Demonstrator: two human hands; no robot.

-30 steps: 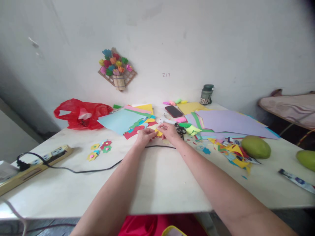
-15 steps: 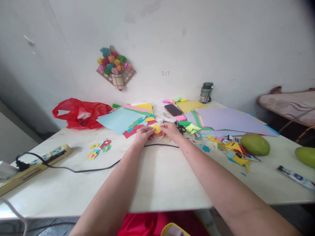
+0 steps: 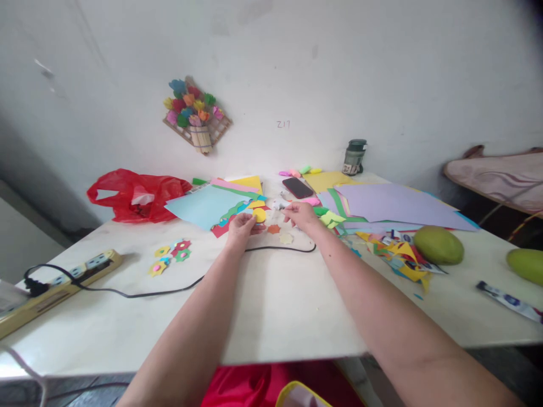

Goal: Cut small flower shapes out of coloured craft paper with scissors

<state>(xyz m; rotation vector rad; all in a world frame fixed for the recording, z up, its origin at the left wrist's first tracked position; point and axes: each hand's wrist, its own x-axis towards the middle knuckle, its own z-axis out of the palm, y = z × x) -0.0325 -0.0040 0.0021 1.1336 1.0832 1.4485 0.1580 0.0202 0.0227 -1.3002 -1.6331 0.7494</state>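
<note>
My left hand (image 3: 245,225) pinches a yellow paper circle (image 3: 259,215) at its edge, a little above the table. Across from it, my right hand (image 3: 300,216) has its fingers drawn together; anything between them is too small to make out. Just beyond those fingertips lies a white glue gun (image 3: 279,204), partly hidden by the hand. Between and below the hands, an orange paper flower (image 3: 274,229) and a cream paper flower (image 3: 286,238) lie flat on the table. Finished-looking paper flowers (image 3: 181,245) in yellow, red, green and blue lie to the left.
A black cord (image 3: 165,294) runs from the power strip (image 3: 63,288) across the table. Coloured sheets (image 3: 207,204), a red plastic bag (image 3: 123,195), a phone (image 3: 297,187), a purple sheet (image 3: 394,202), paper scraps (image 3: 401,257), green fruit (image 3: 439,245) and a tube (image 3: 509,301) lie around.
My hands have moved apart. The yellow circle has gone left with my left hand, and my right hand has let go of it. The orange and cream flowers now show more fully.
</note>
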